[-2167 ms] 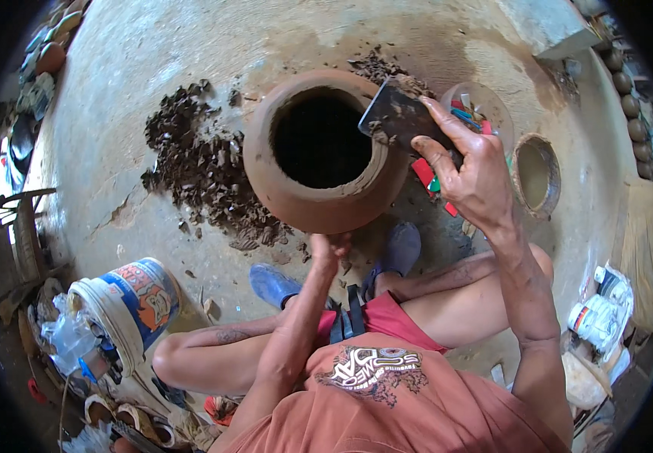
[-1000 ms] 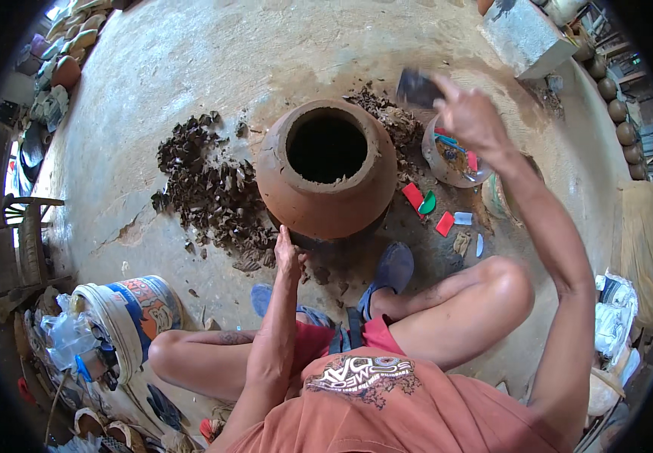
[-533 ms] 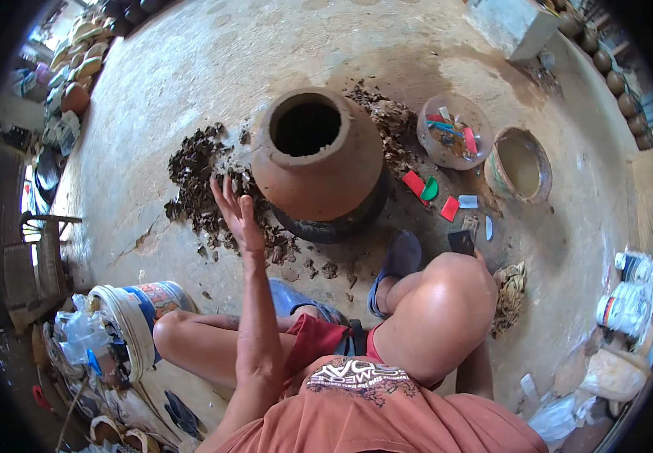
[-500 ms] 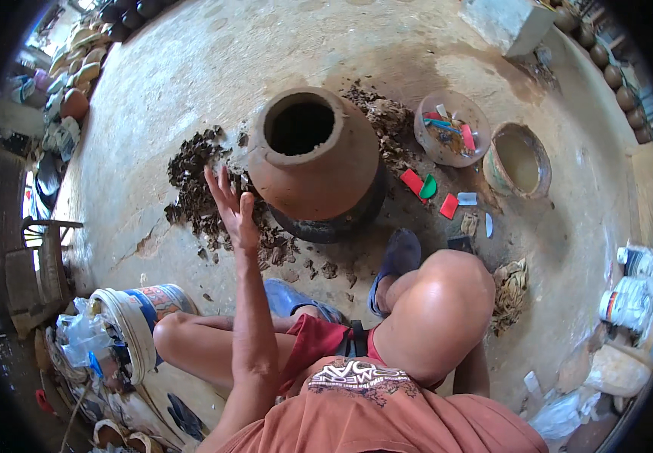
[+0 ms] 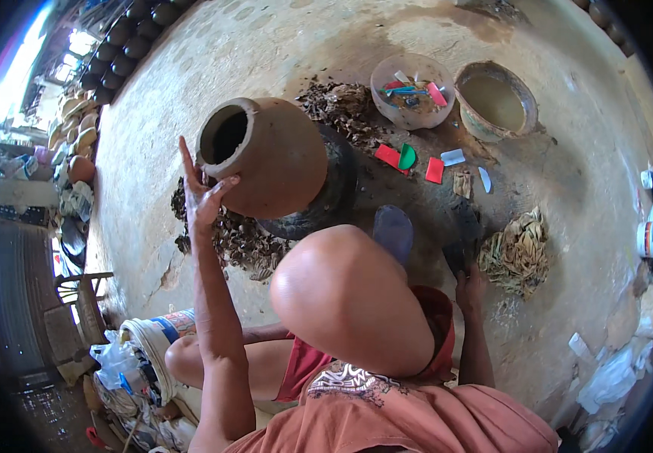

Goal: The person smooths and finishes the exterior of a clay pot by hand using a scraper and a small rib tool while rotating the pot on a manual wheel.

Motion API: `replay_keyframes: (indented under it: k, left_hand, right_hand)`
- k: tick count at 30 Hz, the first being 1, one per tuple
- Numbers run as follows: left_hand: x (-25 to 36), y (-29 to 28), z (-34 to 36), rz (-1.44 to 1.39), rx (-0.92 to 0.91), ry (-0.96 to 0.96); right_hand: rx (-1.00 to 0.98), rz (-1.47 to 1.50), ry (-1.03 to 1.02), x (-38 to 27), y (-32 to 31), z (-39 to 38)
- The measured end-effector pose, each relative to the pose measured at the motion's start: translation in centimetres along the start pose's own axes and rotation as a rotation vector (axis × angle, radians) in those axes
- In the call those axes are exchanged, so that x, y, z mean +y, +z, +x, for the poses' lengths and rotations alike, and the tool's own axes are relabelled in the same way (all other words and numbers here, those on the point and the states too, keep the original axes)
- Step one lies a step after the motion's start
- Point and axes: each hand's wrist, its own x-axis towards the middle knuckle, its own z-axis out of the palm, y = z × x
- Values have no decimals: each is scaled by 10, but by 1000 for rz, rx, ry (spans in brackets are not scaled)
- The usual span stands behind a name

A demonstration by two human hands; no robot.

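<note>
A brown clay pot (image 5: 285,162) leans to the left on a dark round base (image 5: 338,177), its mouth facing up and left. My left hand (image 5: 204,202) is at the pot's near-left rim, fingers spread and thumb against the outer wall. Low beside my raised knee, my right hand (image 5: 471,288) closes round the narrow end of a dark, flat, paddle-like tool (image 5: 464,226); its fingers are partly in shadow. Right of the tool lies a crumpled heap of dry leaves (image 5: 519,253).
Dark clay scraps (image 5: 239,245) lie left of the base, and a leafy pile (image 5: 345,109) behind it. A clear bowl (image 5: 415,117) holds small tools near a water-filled basin (image 5: 468,121). Red pieces (image 5: 434,171) and a green piece (image 5: 407,156) lie on the floor. A white bucket (image 5: 145,340) stands left.
The pot has tipped leftward, and my left hand has come against it near the rim. My right hand, hidden before, now shows at the dark tool. The view has shifted.
</note>
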Motion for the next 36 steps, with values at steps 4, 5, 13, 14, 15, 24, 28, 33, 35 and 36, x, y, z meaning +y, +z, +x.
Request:
replay_keyframes:
  k: [4,5,13,14,15,24,28,33,35,36]
  left_hand:
    - [-6,-11,2,68,2,53]
    - [-6,-11,1,69,14,54]
    - [10,20,-8,-12,228,86]
    - [13,21,-16,150,255,55]
    - [12,25,-23,205,298,69]
    - [-106,26,-98,-431,874,-263]
    - [-246,-14,-145,-288,596,-983]
    - [-273,65,-143,-169,718,-864]
    - [-274,95,-167,-155,925,-746]
    - [-269,108,-177,-206,971,-770]
  right_hand:
    - [-44,17,35,-11,-11,-3]
    - [-46,13,23,-9,-11,-3]
    - [-144,-318,289,5,-9,2]
    - [-141,-331,261,-13,-12,2]
    - [-72,-369,229,-31,-14,1]
    - [49,-67,-420,-185,-54,96]
    - [-18,411,-650,-335,-39,93]
    - [-141,525,-881,-448,-50,84]
    - [-382,699,-828,-478,-38,73]
    - [-388,702,-826,-484,-34,70]
